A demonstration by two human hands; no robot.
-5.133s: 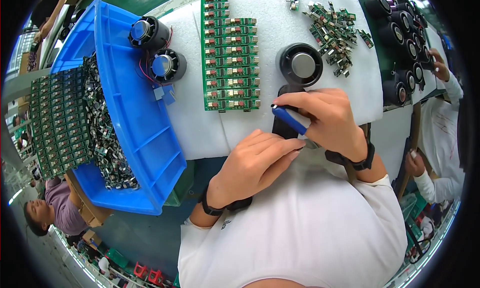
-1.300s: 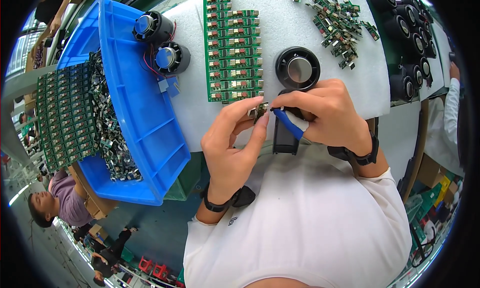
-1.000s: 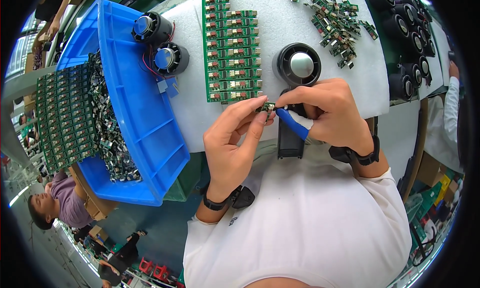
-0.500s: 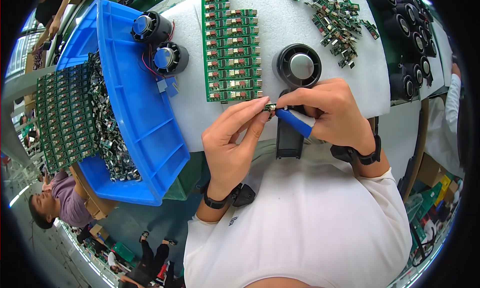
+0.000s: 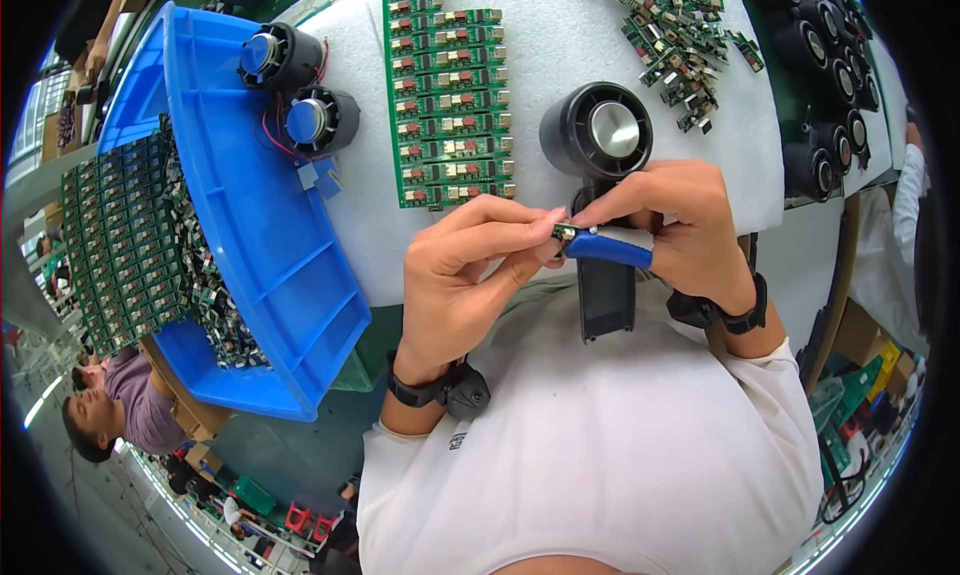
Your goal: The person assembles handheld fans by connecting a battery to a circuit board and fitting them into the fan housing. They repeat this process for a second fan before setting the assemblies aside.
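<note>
My left hand (image 5: 455, 275) pinches a small green circuit board (image 5: 564, 232) between thumb and fingertips. Close against it, my right hand (image 5: 690, 225) is closed around a narrow blue piece with a whitish upper side (image 5: 612, 249); its exact kind I cannot make out. The fingertips of both hands meet at the board, partly hiding it. Just beyond them stands a black round motor housing (image 5: 595, 130) with a silver disc in its middle. Below the hands, a black handle-like part (image 5: 607, 300) points toward me; my hands hide whether it joins the housing.
A green panel of circuit boards (image 5: 450, 105) lies on the white foam sheet (image 5: 530, 45). Loose small boards (image 5: 680, 50) are heaped at far right. At left, a blue bin (image 5: 270, 265) holds boards, with two black motors (image 5: 322, 121) beside it. More black housings (image 5: 825, 155) stand right.
Both hands have shifted slightly right and toward me with the board and the blue piece. The blue piece has turned to lie more level. The view has moved a little.
</note>
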